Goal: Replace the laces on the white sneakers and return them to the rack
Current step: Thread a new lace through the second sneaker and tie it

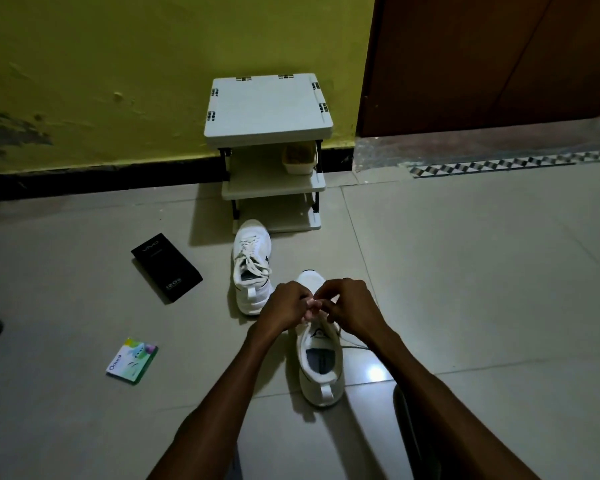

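The left hand (284,306) and right hand (350,308) are pinching the lace (354,346) over the near sneaker (321,370), ideally keeping tension even and untwisted

A flat black box (167,266) with "vivo" on its lid lies on the pale tiled floor (465,271). A small green and white packet (131,360) lies nearer, well apart from the box. Behind them is a yellow wall (118,64) with a black strip (84,183) along its bottom. A brown door (482,57) is on the right, with a black and white checked strip (499,165) on the floor before it.
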The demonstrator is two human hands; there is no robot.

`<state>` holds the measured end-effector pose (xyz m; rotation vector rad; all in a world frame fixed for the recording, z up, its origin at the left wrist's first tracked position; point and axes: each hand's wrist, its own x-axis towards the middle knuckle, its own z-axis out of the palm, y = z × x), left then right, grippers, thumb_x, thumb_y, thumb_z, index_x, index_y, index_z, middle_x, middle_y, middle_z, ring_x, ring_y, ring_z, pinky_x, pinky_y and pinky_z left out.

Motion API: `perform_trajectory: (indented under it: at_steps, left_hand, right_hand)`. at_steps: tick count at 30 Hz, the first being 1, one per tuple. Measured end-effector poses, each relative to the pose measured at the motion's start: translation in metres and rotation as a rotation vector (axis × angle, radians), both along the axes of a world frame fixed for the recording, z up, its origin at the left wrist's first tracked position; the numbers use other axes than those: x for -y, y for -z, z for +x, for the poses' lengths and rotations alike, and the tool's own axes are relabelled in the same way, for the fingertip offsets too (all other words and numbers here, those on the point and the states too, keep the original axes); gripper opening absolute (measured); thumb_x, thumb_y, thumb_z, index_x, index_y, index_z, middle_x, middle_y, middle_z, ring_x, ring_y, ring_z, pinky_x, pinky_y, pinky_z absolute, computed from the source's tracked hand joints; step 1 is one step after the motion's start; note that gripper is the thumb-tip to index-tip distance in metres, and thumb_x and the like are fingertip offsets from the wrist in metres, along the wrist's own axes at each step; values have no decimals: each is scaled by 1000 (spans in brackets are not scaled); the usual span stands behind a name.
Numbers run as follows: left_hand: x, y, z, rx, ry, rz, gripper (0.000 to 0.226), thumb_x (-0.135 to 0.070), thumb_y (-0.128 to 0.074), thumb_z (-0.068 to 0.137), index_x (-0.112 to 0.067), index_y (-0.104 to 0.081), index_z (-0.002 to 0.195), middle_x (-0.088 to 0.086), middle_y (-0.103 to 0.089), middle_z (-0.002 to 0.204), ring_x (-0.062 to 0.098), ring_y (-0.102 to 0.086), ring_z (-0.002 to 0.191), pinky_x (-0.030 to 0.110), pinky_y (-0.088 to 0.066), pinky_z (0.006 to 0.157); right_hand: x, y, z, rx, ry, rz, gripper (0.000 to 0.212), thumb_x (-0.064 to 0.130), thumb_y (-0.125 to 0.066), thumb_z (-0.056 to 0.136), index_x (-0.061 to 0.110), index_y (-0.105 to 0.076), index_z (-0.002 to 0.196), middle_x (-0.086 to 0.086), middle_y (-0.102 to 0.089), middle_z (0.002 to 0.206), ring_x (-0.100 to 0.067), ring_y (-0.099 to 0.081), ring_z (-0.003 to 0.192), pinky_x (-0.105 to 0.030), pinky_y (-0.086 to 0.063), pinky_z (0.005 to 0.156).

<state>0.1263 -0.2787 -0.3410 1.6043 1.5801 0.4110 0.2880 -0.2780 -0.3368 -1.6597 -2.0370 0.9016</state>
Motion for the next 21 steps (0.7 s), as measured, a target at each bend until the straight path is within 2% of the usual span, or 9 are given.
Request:
perform_trajectory:
  at_steps: [3,5,7,9,12,15,18,21]
  left_hand:
    - [2,6,0,-14,-1,-41,28,-16,-56,95,-17,-66,69,5,-70,68,17,-64,62,32,-55,70]
    - [3,9,-2,-144,6,-26,18,-32,-65,90,-16,-66,82,5,-71,85,19,-65,79,35,-52,75]
    - [6,8,-4,-324,53,-31,38,-46,-74,79,-15,-64,98,3,-67,99,20,-62,93,33,-47,76]
    - [9,5,-3,-376,64,-55,44,-43,-77,74,-10,-66,100,6,-69,101,22,-64,96,35,-51,80]
    - [11,8,-3,-266,8,-123,26,-23,-69,75,1,-72,85,16,-73,86,29,-70,84,40,-55,76]
    - [11,15,-13,-110,-79,-176,21,-14,-62,72,5,-70,78,18,-72,77,22,-68,66,42,-58,73]
    - [14,20,-24,38,-153,-242,20,-13,-59,65,1,-70,73,14,-68,67,21,-62,63,40,-59,74]
    - [16,23,-27,109,-157,-274,9,-6,-62,73,-9,-70,71,9,-64,67,21,-61,65,34,-55,72]
  right_hand:
    - [2,4,-4,81,-2,40,5,18,-70,82,21,-75,82,2,-73,77,-14,-67,70,-31,-57,67]
    - [5,6,-5,148,7,13,5,16,-70,80,19,-74,81,1,-73,80,-16,-68,74,-27,-55,67]
    - [8,9,-6,215,24,-8,6,19,-71,76,21,-72,81,2,-71,81,-17,-67,76,-25,-51,64]
    - [11,13,-8,287,-1,-3,9,23,-71,74,19,-71,83,2,-64,80,-19,-65,78,-23,-44,60]
    - [16,18,-13,325,-36,-1,10,26,-71,75,18,-73,82,2,-61,84,-21,-64,83,-28,-49,64]
    - [18,20,-18,348,-27,-25,15,31,-71,76,22,-75,88,1,-65,97,-22,-64,91,-33,-55,74]
    - [18,22,-24,360,-38,-34,20,32,-69,77,22,-75,93,1,-65,101,-25,-65,92,-33,-55,77]
    - [18,22,-28,395,-51,-2,24,31,-69,78,15,-72,94,-2,-65,99,-25,-65,90,-29,-50,71]
